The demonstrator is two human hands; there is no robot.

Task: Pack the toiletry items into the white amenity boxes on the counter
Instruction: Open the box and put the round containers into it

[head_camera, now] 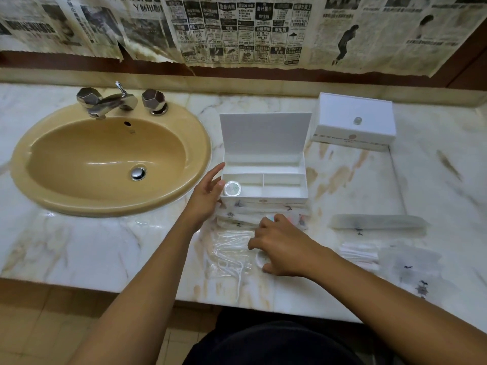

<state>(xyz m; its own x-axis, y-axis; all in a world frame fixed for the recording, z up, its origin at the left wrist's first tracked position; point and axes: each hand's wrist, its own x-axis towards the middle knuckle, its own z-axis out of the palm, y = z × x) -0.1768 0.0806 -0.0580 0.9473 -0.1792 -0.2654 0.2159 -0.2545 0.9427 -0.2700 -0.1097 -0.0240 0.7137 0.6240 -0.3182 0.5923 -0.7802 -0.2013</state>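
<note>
Open box (264,180): on the tabletop (105,246) just right of the sink (110,156), lid upright at the back, long axis parallel to the tabletop's front edge, compartments facing up.
Round item (232,188): at the box's front-left compartment, flat face up.
Closed box (354,121): near the back edge, right of the open box, long axis left to right.
Left hand (208,193): fingers straight and relaxed, touching the open box's left wall; its thumb is at the round item.
Right hand (279,246): fingers curled down onto the packets (237,219) in front of the open box; whether it grips one I cannot tell.
Long packet (376,222): right of the hands, lying left to right.
Small packets (411,262): toward the front-right edge.
</note>
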